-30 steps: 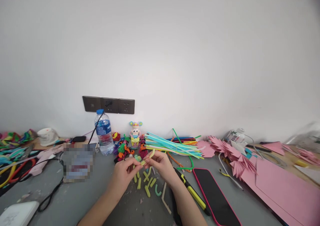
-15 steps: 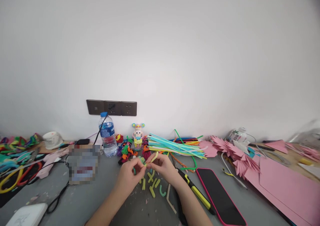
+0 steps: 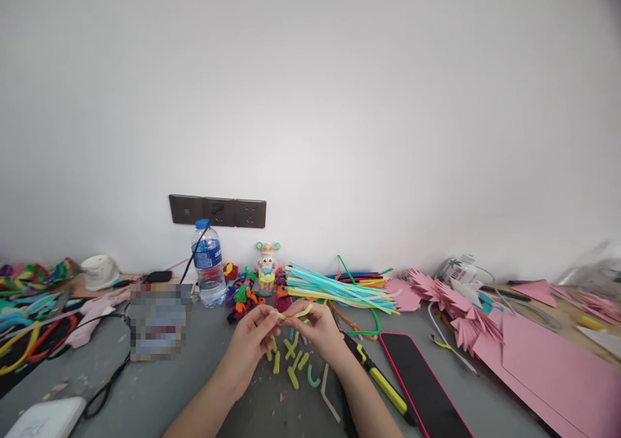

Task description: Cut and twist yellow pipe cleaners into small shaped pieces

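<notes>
My left hand (image 3: pixel 252 344) and my right hand (image 3: pixel 317 328) meet over the grey table, fingers pinched on a short pale-yellow pipe cleaner (image 3: pixel 297 313) held level between them. Below the hands lie several cut yellow-green and teal pipe cleaner bits (image 3: pixel 294 363). Behind my hands a bundle of long cyan and yellow pipe cleaners (image 3: pixel 339 287) rests on the table.
A phone with a pink case (image 3: pixel 422 386) and a yellow-black utility knife (image 3: pixel 381 383) lie to the right. A water bottle (image 3: pixel 208 271), a small figurine (image 3: pixel 266 272) and colourful twisted pieces (image 3: pixel 241 295) stand at the back. Pink paper shapes (image 3: pixel 466 315) spread right; tangled pipe cleaners (image 3: pixel 24 308) left.
The yellow pipe cleaner piece, bent upward a moment ago, now lies flatter and straighter between my fingertips. My hands stay together; the view has shifted slightly.
</notes>
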### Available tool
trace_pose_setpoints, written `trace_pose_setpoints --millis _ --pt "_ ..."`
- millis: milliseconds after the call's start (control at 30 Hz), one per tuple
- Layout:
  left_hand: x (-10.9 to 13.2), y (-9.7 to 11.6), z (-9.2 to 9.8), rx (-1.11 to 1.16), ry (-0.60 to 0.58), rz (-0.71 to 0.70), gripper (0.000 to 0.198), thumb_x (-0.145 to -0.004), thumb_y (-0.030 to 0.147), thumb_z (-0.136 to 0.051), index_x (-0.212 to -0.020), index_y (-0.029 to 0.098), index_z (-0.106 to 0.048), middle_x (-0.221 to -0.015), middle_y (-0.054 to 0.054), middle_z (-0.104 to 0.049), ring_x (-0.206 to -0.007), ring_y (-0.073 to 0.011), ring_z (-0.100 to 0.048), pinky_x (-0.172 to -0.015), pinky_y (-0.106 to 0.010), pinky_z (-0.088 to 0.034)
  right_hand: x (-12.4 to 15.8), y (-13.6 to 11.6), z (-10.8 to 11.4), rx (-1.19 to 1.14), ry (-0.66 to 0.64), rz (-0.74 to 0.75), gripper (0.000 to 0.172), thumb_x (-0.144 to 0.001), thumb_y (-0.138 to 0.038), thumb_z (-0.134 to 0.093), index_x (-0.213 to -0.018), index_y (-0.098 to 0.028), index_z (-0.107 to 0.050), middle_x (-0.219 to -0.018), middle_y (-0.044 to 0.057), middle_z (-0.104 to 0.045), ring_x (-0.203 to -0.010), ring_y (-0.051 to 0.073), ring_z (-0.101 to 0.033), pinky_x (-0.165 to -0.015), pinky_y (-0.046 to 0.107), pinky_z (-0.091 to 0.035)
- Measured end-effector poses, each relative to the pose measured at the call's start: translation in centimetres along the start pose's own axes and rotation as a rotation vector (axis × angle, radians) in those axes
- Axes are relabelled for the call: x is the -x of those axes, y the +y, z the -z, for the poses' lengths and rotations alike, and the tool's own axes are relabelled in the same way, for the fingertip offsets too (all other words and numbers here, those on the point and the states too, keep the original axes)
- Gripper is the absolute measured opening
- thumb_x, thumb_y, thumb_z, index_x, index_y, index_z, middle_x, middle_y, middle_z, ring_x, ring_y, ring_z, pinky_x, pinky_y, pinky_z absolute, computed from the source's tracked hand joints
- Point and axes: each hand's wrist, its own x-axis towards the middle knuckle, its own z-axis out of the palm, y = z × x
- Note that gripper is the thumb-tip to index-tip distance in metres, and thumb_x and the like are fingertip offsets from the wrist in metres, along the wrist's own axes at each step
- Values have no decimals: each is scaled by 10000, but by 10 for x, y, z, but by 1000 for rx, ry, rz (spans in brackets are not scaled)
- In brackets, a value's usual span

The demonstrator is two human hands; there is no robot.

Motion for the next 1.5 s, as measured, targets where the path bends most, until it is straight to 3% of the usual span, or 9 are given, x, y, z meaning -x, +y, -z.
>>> trace_pose_setpoints --millis 233,433,667,833,967,1233,1500 --pt "-3 -7 -2 227 50 164 345 -589 301 -870 -823 176 -649 -792 4 -672 -690 -102 -632 -496 -148 -424 0 -7 -3 198 41 175 152 -835 -314 -647 -740 -196 -660 -735 40 -624 -702 177 -583 -656 289 -459" --pt "-7 -10 4 294 92 124 345 -573 268 -881 -825 180 -661 -718 36 -663 -623 -72 -607 -501 -137 -432 1 -9 -5 194 -15 192 80 -820 -274 -679 -789 -205 -707 -793 51 -608 -747 192 -591 -659 296 -458" --pt "-8 -10 4 298 83 127 386 -517 271 -909 -804 163 -674 -729 31 -657 -605 -51 -580 -495 -130 -413 2 -4 -8 166 8 216 91 -816 -263 -684 -758 -207 -727 -782 54 -624 -733 192 -603 -656 299 -463" --pt "-8 -8 3 270 73 94 391 -506 287 -911 -735 154 -623 -591 69 -542 -516 -39 -475 -472 -141 -379 2 -8 -8 96 -2 187 92 -825 -274 -677 -790 -210 -733 -796 63 -666 -768 201 -625 -702 310 -477" --pt "-6 -4 3 210 25 47 393 -532 313 -898 -699 149 -582 -561 85 -485 -485 -35 -390 -480 -157 -364 2 -13 -7 -43 -15 132 123 -823 -304 -679 -776 -191 -669 -783 44 -635 -752 183 -590 -703 295 -460" --pt "1 9 6 45 -178 83 395 -573 256 -881 -752 166 -540 -636 35 -590 -580 -77 -506 -555 -184 -370 5 -17 -7 -425 -215 -11 202 -820 -364 -684 -776 -180 -611 -747 -3 -513 -657 127 -485 -616 244 -432" --pt "6 23 5 -134 -319 70 416 -567 240 -871 -701 176 -482 -531 72 -588 -546 -86 -559 -545 -177 -351 7 -19 -5 -502 -341 -96 230 -776 -343 -738 -741 -159 -605 -716 -15 -530 -637 107 -478 -621 234 -405"
